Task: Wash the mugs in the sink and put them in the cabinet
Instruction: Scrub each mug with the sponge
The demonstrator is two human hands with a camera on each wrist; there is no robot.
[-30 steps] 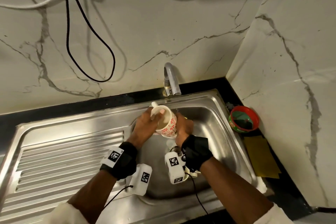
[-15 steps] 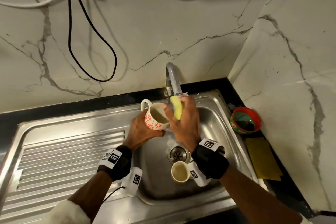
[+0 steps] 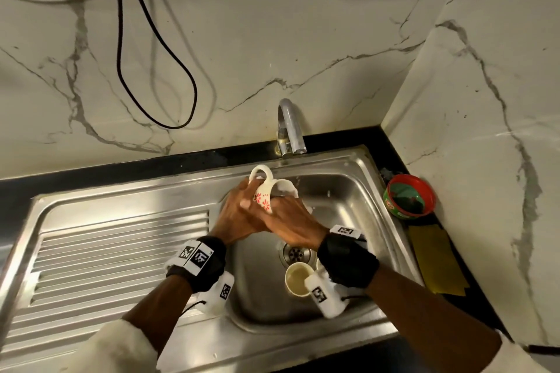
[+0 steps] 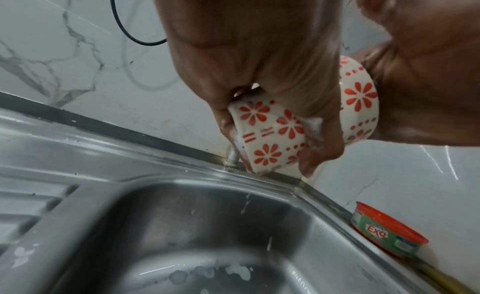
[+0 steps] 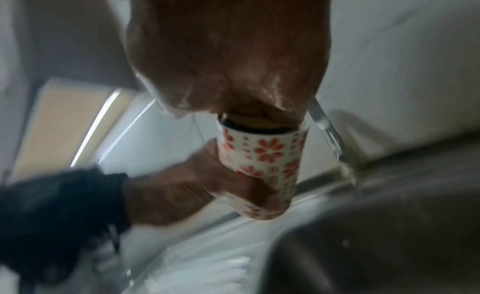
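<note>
A white mug with red flowers [image 3: 262, 194] [image 4: 267, 134] [image 5: 259, 161] is held over the back of the steel sink [image 3: 342, 191], handle up, just below the tap [image 3: 290, 130]. My left hand [image 3: 239, 209] grips its body from the left. My right hand [image 3: 288, 218] is at the mug's mouth, fingers pushed inside with a yellow sponge [image 5: 252, 124], which barely shows. A second mug [image 3: 298, 281] stands upright in the basin near the drain [image 3: 295, 254], partly hidden by my right wrist camera. Foam clings to both hands.
A red-and-green soap tub [image 3: 409, 195] [image 4: 387, 234] and a yellow cloth [image 3: 436, 260] sit on the black counter right of the sink. The ribbed draining board [image 3: 121, 251] lies to the left. A black cable [image 3: 157, 70] hangs on the marble wall.
Half a second ago my right hand held the sponge above the mug; now it has dropped to the mug's mouth. My left hand has turned the mug so the handle points up.
</note>
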